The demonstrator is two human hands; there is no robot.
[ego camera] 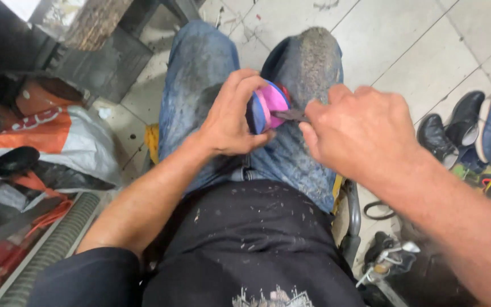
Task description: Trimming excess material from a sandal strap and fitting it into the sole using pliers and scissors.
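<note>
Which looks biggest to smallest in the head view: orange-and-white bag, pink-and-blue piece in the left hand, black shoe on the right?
1. orange-and-white bag, clearly largest.
2. black shoe.
3. pink-and-blue piece, partly covered by the left hand.
Shoe and piece look close in size; the piece sits nearer the camera, so that order is unsure.

Small shoe-repair workshop, floor-level stall. Evidence: worn shoes (473,133) heaped on pale tiled floor (404,45) at right, black leather and blue ones among them; dusty, scuffed jeans (200,74) and speckled black apron (251,239) on seated worker; orange and white sack (58,142) and dark clutter at left; tools and metal bits (387,258) by the seat
</note>
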